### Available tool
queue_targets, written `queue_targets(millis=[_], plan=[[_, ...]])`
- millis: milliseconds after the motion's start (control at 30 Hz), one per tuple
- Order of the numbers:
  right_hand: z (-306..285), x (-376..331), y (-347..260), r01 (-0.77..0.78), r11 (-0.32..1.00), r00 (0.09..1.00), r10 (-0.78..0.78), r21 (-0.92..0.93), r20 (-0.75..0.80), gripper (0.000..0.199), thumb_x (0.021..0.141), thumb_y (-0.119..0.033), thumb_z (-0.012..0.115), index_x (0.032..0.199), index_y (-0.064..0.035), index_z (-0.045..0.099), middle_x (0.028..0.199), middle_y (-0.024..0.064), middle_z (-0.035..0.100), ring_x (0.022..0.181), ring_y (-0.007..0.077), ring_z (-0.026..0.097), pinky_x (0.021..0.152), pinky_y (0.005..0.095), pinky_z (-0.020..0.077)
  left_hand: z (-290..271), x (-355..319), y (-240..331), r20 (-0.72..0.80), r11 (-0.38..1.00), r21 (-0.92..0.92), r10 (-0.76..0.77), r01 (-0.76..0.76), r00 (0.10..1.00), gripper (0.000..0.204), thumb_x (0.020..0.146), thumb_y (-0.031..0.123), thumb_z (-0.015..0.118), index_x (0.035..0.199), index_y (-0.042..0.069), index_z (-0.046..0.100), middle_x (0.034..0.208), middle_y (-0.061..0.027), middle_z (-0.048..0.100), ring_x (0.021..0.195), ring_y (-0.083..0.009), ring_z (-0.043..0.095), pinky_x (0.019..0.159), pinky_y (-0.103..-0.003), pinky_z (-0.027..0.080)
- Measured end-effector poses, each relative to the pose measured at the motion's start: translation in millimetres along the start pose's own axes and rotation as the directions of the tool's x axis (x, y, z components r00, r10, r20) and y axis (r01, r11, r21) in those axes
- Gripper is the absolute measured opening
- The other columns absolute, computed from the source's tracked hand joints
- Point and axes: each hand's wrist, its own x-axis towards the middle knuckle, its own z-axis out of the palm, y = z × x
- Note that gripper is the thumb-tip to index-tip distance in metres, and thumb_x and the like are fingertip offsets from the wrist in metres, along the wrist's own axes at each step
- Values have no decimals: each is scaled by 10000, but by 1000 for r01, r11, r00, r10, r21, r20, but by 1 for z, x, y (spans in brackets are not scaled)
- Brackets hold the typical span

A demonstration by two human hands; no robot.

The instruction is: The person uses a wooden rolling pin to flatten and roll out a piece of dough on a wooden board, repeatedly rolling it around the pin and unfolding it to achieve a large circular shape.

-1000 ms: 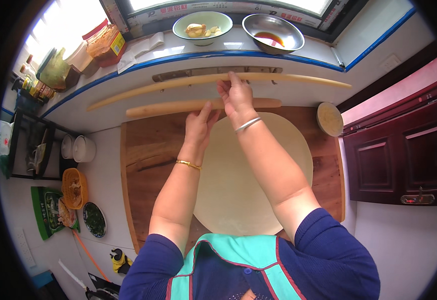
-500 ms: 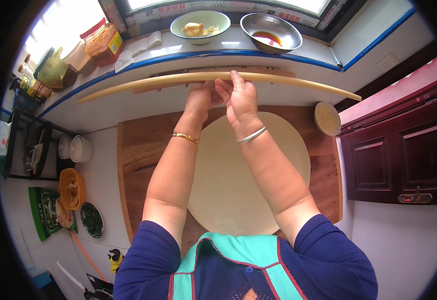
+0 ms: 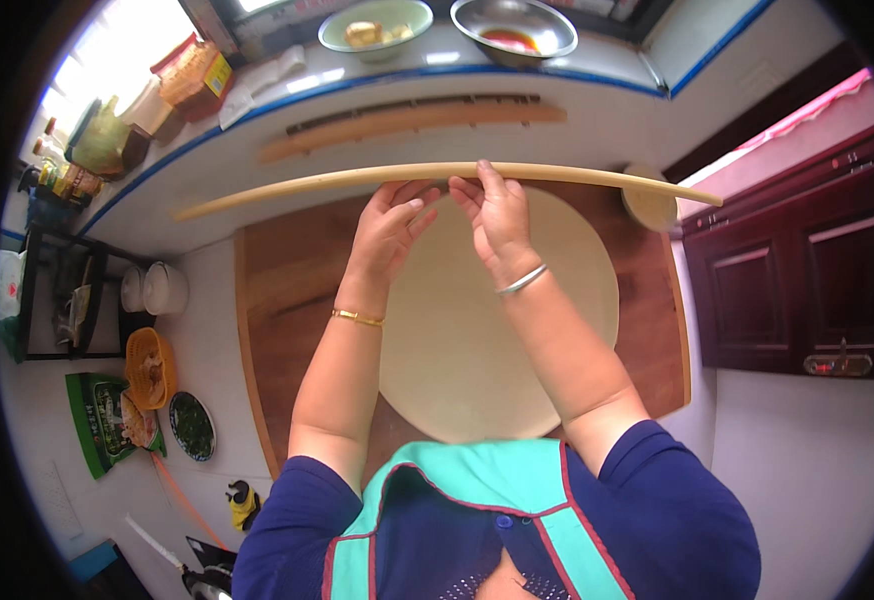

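Slender rolling pin (image 3: 447,171) is being pinched crosswise by right hand (image 3: 502,214) | near far edge of dough sheet (image 3: 492,345) | left hand (image 3: 382,234) half-open, contact unclear

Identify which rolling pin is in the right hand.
The longer pin, gripped by the right hand; the shorter pin is farther off, untouched.

Smooth wd. rod (image 3: 437,171); blurred board (image 3: 302,300) prob. wd.
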Motion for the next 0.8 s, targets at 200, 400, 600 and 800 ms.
queue_targets(millis=[200,400,600,800], plan=[[-143,-91,46,-97,995,986,94,-20,-135,181,970,-198,556,1009,-22,555,918,93,618,865,201,635,774,328,538,-17,-92,-76,-215,951,-46,-307,305,927,342,981,296,552,1234,73,498,1235,-57,569,1163,-203,555,973,-345,465],[-220,-141,99,-279,956,877,292,91,-383,255,960,-252,571,1059,-17,555,924,97,615,875,223,633,761,332,526,-45,-145,-139,-262,866,39,-473,499,841,363,988,292,542,1265,71,465,1244,-56,561,1158,-202,557,981,-348,448],[-245,-153,101,-340,932,855,361,123,-372,321,931,-334,582,1092,-61,529,1001,102,598,943,231,584,854,376,480,-81,-162,-153,-459,868,-11,-446,497,768,218,1007,210,490,1105,21,539,1077,-91,623,980,-202,637,832,-296,547],[-348,-156,31,155,982,719,-35,111,-694,454,931,-392,510,1240,-63,462,1237,112,522,1170,252,486,1014,404,372,-81,-168,-160,-388,866,-5,-462,499,798,198,1012,184,471,1071,12,548,1002,-91,631,942,-188,644,796,-278,558]])
